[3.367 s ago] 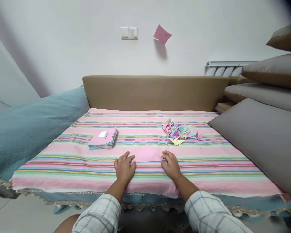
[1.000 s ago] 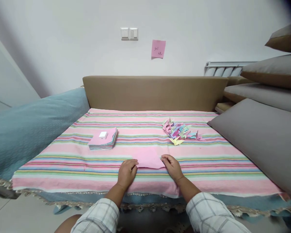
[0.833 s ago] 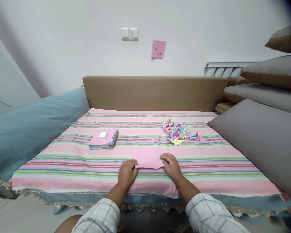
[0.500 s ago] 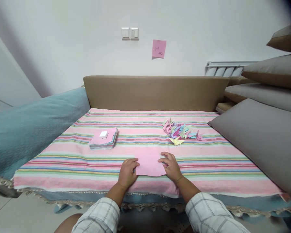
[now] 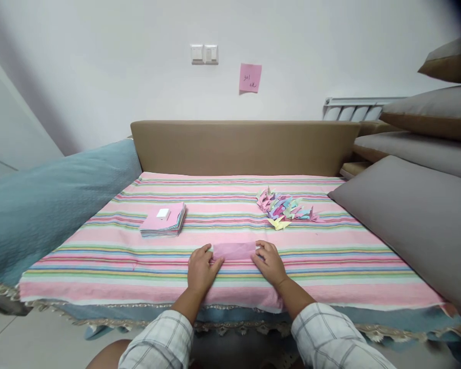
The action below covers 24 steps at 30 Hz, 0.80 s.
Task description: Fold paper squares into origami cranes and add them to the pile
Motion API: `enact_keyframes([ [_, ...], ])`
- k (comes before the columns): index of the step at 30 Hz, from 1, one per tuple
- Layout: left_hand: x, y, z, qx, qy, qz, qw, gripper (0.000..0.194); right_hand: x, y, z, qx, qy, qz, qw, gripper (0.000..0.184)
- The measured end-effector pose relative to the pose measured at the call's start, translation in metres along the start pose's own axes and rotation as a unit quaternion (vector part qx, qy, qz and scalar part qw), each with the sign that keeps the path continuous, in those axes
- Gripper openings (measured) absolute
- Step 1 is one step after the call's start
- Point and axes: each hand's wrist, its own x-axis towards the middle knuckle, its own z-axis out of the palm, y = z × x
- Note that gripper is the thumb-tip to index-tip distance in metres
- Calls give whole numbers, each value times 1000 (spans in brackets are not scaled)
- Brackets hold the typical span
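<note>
A pink sheet of paper [image 5: 235,251] lies folded into a narrow strip on the striped cloth [image 5: 330,256], near its front edge. My left hand [image 5: 201,270] pinches the strip's left end with curled fingers. My right hand [image 5: 268,263] holds the right end the same way. Both hands rest on the cloth on either side of the paper. A stack of coloured paper squares [image 5: 163,220] with a small white card on top sits behind my left hand. A heap of small folded paper cranes [image 5: 284,208] lies behind my right hand.
Grey cushions [image 5: 411,215] rise along the right side, and a teal-covered armrest [image 5: 49,200] along the left. A tan backrest [image 5: 246,147] closes the far side. On the wall hang a pink note [image 5: 250,78] and light switches [image 5: 204,54].
The pink sheet lay open and flat between my hands half a second ago; now its near edge is folded up and away, leaving a narrow strip. Both hands moved slightly forward.
</note>
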Motion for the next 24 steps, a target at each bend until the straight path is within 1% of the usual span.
enact_keyframes([
  [5, 4, 6, 1, 17, -16, -38, 999, 28, 3, 0, 1, -3, -2, 35, 999, 21],
  [7, 5, 8, 1, 17, -16, -45, 999, 24, 4, -1, 2, -5, -2, 44, 999, 20],
  [9, 4, 9, 1, 13, -9, -50, 999, 18, 4, -2, 2, -6, -1, 49, 999, 19],
  [12, 0, 11, 1, 14, 17, -46, 999, 21, 5, -2, 2, -4, 1, 54, 999, 17],
  [13, -2, 12, 1, 20, 24, -32, 999, 21, 5, -2, 3, -4, 1, 56, 998, 17],
  [15, -5, 14, 2, 41, 24, 20, 999, 22, 4, -1, 4, -6, 1, 58, 998, 15],
  [17, -6, 16, 3, 60, -3, 82, 995, 33, 4, 0, 4, -8, 2, 56, 998, 14],
  [19, -5, 19, 4, 64, -36, 130, 989, 44, 4, 0, 5, -10, 3, 55, 998, 14],
  [20, -4, 21, 4, 60, -49, 150, 986, 47, 4, -1, 5, -10, 4, 54, 998, 14],
  [24, 1, 25, 3, 45, -69, 206, 975, 45, 5, -2, 5, -7, 6, 53, 999, 14],
])
